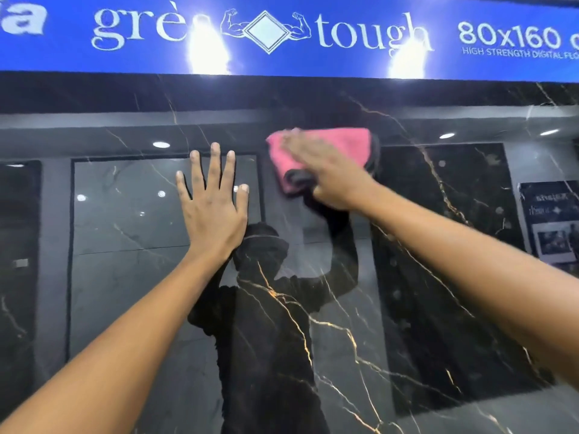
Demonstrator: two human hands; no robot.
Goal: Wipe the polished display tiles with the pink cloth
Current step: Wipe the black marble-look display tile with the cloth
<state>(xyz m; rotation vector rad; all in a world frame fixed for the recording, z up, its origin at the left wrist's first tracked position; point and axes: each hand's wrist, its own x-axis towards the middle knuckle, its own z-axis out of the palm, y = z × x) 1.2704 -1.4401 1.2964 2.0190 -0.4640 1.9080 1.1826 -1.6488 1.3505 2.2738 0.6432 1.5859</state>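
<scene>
— What are the fingers doing?
— Left hand is bracing, fingers spread, on the black tile; right hand is pressing the pink cloth flat, high up, under the blue sign.

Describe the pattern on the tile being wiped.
Polished black tile with gold and white marble veining, head view.

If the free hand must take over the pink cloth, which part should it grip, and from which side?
Probably the folded lower-left corner of the pink cloth, reached from the left. The right hand presses flat over its middle and right part, while that bunched corner sticks out uncovered and lies nearest the left hand.
</scene>
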